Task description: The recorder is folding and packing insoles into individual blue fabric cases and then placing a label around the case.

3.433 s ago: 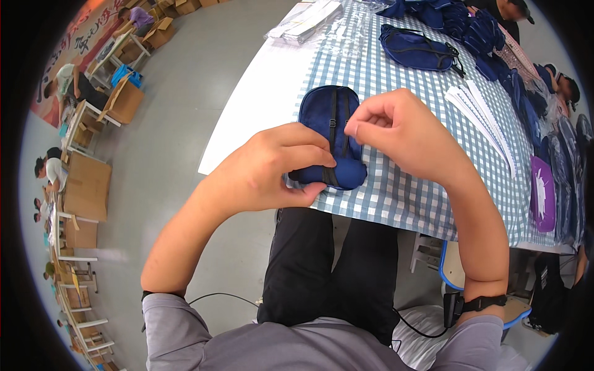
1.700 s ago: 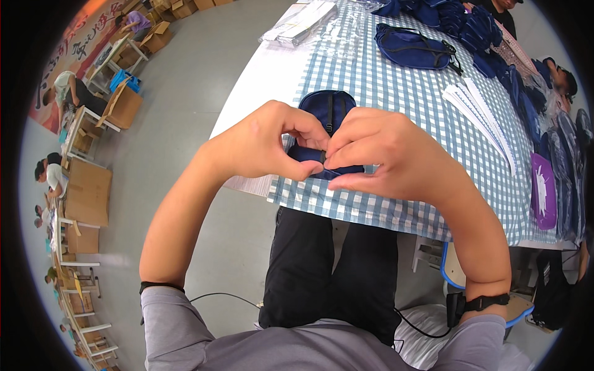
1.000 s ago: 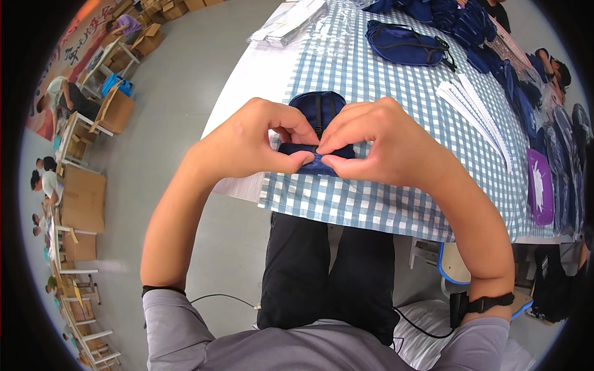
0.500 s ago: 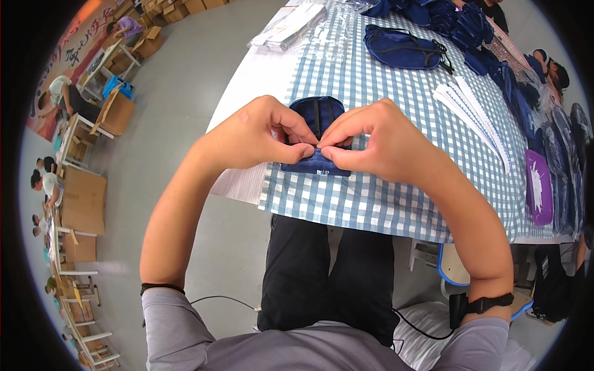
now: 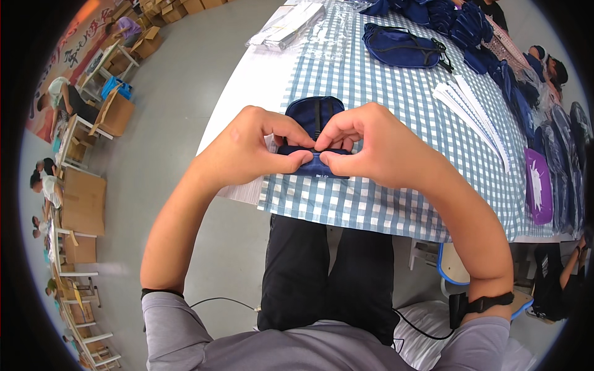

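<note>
A small navy fabric bag (image 5: 302, 113) with a black strap down its middle lies near the left front of the checked tablecloth. Across its near part runs a folded band, with a pale printed mark by the front edge. My left hand (image 5: 263, 145) pinches this fold from the left between thumb and fingers. From the right, my right hand (image 5: 366, 145) pinches the same fold, its fingertips close beside the left ones. Both hands partly cover the bag's middle.
Behind lies another navy bag (image 5: 405, 48) with black straps. White paper strips (image 5: 473, 117) fan out to the right, near a purple tray (image 5: 538, 185). Plastic-wrapped white packs (image 5: 288, 25) lie at the far left. Navy goods (image 5: 445, 21) pile up along the back.
Both hands have shifted only slightly, with the thumbs a little farther apart. The bag's near flap looks rolled a bit more, and less of its printed mark shows.
</note>
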The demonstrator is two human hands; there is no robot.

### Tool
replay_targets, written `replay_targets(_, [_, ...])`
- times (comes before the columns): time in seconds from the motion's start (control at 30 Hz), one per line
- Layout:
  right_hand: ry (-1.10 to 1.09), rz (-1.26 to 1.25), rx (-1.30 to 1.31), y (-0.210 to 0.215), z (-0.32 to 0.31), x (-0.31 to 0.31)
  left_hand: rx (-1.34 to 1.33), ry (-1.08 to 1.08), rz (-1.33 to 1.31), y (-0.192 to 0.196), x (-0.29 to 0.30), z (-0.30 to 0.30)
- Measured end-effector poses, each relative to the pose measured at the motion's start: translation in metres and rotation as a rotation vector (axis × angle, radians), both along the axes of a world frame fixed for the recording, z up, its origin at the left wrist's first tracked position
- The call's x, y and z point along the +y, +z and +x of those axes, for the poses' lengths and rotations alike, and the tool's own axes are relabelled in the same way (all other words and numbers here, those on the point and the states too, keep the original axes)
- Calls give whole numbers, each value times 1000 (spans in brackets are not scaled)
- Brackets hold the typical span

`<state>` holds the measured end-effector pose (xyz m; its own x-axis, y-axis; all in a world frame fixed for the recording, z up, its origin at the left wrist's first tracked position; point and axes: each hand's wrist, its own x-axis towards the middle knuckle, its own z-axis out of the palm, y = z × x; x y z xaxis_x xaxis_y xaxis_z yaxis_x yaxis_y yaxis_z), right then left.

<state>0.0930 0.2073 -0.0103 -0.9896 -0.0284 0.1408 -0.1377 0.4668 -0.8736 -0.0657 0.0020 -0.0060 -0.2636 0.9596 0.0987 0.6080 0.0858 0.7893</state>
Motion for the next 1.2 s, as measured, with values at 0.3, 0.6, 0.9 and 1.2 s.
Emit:
replay_targets(0.3, [8, -92, -63, -3, -3, 2, 494, -91, 299, -5, -12, 16])
replay_targets(0.6, [1, 4, 58, -11, 0, 8, 457, -93, 274, -7, -7, 12])
replay_targets(0.9, [-64, 38, 99, 0, 1, 20, 264, -131, 190, -3, 4, -4])
replay_targets(1.2, [34, 294, 615, -5, 1, 9, 29, -136, -14, 5, 15, -20])
